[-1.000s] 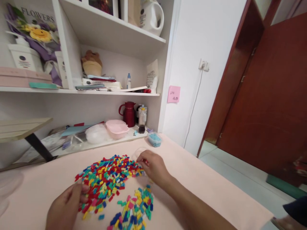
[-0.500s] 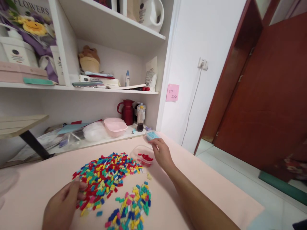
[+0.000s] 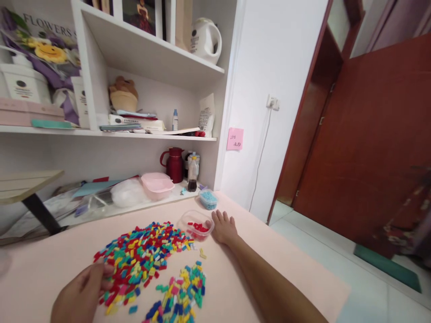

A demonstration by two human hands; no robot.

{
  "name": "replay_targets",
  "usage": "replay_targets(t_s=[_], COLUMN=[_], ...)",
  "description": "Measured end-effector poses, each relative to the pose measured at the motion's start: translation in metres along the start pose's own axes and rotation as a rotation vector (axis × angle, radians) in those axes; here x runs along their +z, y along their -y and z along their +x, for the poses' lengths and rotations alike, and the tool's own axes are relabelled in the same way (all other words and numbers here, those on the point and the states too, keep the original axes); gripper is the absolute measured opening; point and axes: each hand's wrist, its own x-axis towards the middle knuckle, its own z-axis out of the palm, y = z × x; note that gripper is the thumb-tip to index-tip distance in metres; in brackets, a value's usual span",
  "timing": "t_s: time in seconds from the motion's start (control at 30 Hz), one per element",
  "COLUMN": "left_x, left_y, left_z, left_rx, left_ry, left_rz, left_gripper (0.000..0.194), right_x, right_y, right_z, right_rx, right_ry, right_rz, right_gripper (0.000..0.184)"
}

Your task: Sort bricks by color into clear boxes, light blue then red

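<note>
My right hand (image 3: 224, 228) rests flat on the table with its fingers spread, right beside a clear plastic container (image 3: 184, 220) that has small red blocks (image 3: 200, 227) in it. My left hand (image 3: 80, 291) is at the left edge of a large pile of multicoloured small plastic blocks (image 3: 144, 246). Its thumb and fingers are curled together, and what lies between them, if anything, is hidden. Nearer to me spreads a smaller heap of mixed blocks (image 3: 182, 291). A loose pale yellow block (image 3: 202, 253) lies below the container.
Behind the container stands a clear tub of light blue pieces (image 3: 208, 200). Along the back, a shelf holds a pink basin (image 3: 157, 186), a red jug (image 3: 175, 165) and a bottle of dark liquid (image 3: 192, 175). A wooden stand (image 3: 27, 184) juts in at left.
My right hand went from over the container, past its right side toward the blue tub, then down onto the table, fingers spreading. My left hand stays at the pile. The view shifted slightly.
</note>
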Motion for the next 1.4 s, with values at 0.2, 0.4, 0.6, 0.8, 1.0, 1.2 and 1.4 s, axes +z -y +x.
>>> replay_targets(t_s=[0.2, 0.4, 0.6, 0.8, 1.0, 1.2, 1.4], left_x=[0.002, 0.006, 0.009, 0.013, 0.012, 0.014, 0.014], left_y=[0.000, 0.003, 0.001, 0.000, 0.005, 0.007, 0.004], left_z=[0.000, -0.001, -0.007, -0.009, -0.009, -0.008, -0.011], left_rx=[0.030, 0.061, 0.034, 0.049, 0.076, 0.075, 0.076], left_ry=[-0.033, -0.024, -0.013, 0.002, 0.006, 0.022, 0.019], left_rz=[0.000, 0.025, 0.003, -0.005, -0.025, -0.016, -0.042], left_gripper=[0.037, 0.035, 0.035, 0.033, 0.036, 0.035, 0.032], right_x=[0.003, 0.006, -0.014, -0.055, -0.040, -0.019, -0.026], right_y=[0.000, -0.006, -0.023, 0.014, 0.070, 0.072, 0.082], right_z=[0.008, 0.011, 0.010, -0.033, -0.074, -0.073, -0.084], right_rx=[-0.034, -0.062, 0.032, -0.238, -0.712, -0.827, -0.955], right_ry=[0.004, -0.091, -0.286, -0.579, -0.053, 0.113, 0.304], right_rz=[-0.012, 0.133, 0.336, 1.011, 0.667, 0.413, 0.598], right_gripper=[0.067, 0.049, 0.051, 0.031, 0.028, 0.025, 0.024])
